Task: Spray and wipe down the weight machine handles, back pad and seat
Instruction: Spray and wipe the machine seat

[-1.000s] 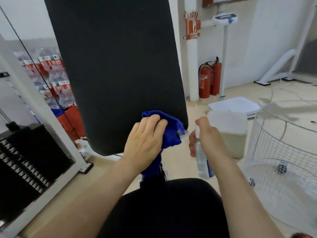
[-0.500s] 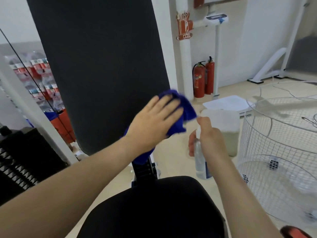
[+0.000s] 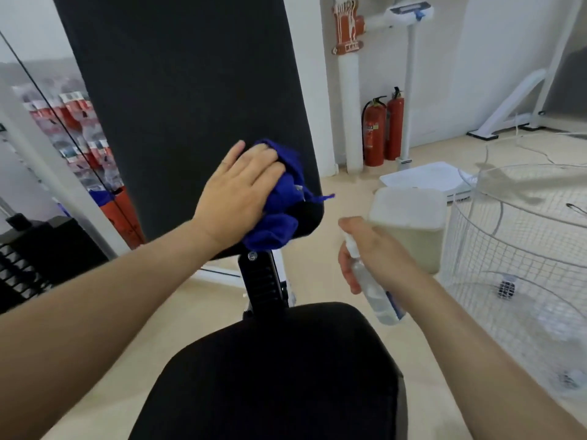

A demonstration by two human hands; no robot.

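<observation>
Now left hand [image 3: 236, 198] presses blue cloth [image 3: 281, 214] against back pad [image 3: 190, 100].

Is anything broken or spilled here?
Nothing looks spilled or broken. The left hand presses a blue cloth on the back pad, and the right hand holds the spray bottle. The seat looks fine.

From my seat, the back pad [image 3: 190, 100] runs off the top edge, so I cannot see its upper end. My left hand [image 3: 236, 198] covers much of the blue cloth [image 3: 286, 198], and the cloth hides the pad's lower right corner. My right hand [image 3: 371, 252] wraps the spray bottle [image 3: 381, 300], hiding its trigger; the label is too blurred to read. The seat [image 3: 270, 376] is cut off at the bottom.
</observation>
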